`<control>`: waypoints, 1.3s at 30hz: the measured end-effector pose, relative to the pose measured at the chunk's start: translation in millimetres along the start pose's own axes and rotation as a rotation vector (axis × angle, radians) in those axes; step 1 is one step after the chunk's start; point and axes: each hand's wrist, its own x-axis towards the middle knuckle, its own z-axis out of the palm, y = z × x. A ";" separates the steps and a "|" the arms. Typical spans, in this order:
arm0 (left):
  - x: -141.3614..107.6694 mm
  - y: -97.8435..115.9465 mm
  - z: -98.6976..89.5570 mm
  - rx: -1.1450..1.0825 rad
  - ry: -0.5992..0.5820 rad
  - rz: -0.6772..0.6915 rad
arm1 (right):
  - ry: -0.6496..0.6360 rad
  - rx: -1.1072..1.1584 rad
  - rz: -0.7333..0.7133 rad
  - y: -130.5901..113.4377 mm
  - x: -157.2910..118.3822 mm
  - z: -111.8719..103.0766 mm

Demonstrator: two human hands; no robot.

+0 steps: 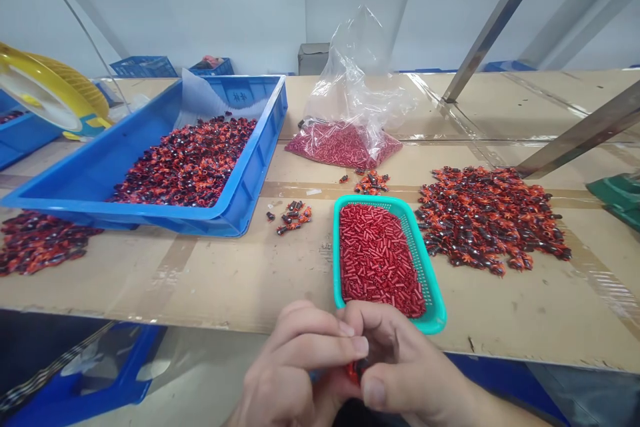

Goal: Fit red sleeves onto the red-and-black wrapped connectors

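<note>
My left hand (293, 367) and my right hand (407, 360) meet at the table's front edge, both closed with fingertips together. Between them is a small orange-and-black plastic piece (355, 371), mostly hidden by the fingers. Just beyond my hands stands a turquoise basket (436, 300) filled with short red tubes (377, 253). To its right lies a wide pile of orange-and-black pieces (490, 217). A few similar pieces (295, 215) are scattered left of the basket, and a small cluster (372, 181) sits behind it.
At the left, a large blue tray (253, 177) holds many dark red-and-orange pieces; more of these (45, 240) lie beside it. Behind the basket is a clear plastic bag (345, 93) of pink-red tubes. A yellow fan (55, 90) stands far left. Metal posts (495, 27) rise at the right.
</note>
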 end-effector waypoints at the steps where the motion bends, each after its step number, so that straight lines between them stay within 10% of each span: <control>1: 1.1 -0.1 1.1 -0.006 -0.008 -0.007 | 0.028 0.030 -0.010 2.7 0.5 1.0; 8: 13.7 -32.6 -15.6 0.225 -0.112 -0.119 | 0.392 -0.512 -0.295 -6.8 -15.6 -19.0; 13: 21.7 -110.9 -49.0 0.503 -0.077 -0.354 | 0.956 -1.344 -0.579 -50.5 -37.2 -100.0; 17: 27.6 -154.9 -59.7 0.493 -0.085 -0.462 | 1.155 -1.721 -0.460 -77.8 -50.7 -162.2; 22: 29.2 -145.4 -54.8 0.270 -0.012 -0.547 | 1.104 -2.034 -0.648 -74.6 -55.4 -159.5; 26: 21.6 -108.7 -40.1 -0.085 0.056 -0.620 | 0.609 -2.002 -0.898 -58.4 -32.6 -121.1; 39: 1.5 -41.6 -1.9 -1.244 0.161 -0.880 | 0.407 -2.164 -0.643 -48.1 6.7 -99.3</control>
